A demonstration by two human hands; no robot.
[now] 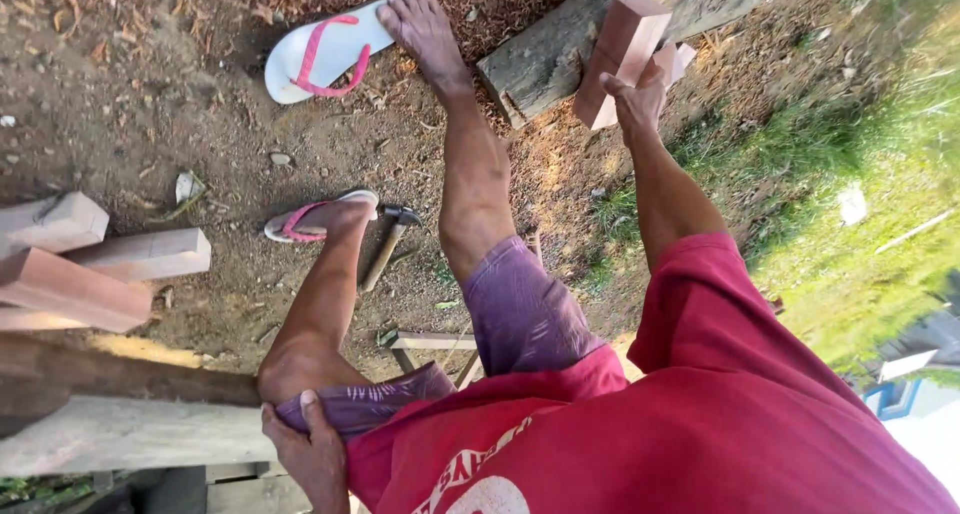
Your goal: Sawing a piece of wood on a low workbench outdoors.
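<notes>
Seated above bare dirt, you grip a reddish squared wood block in your outstretched right hand, holding it beside a weathered log, while your left hand closes on your shorts hem at the knee, apparently bracing you.

Five wooden blocks, two sandals
</notes>
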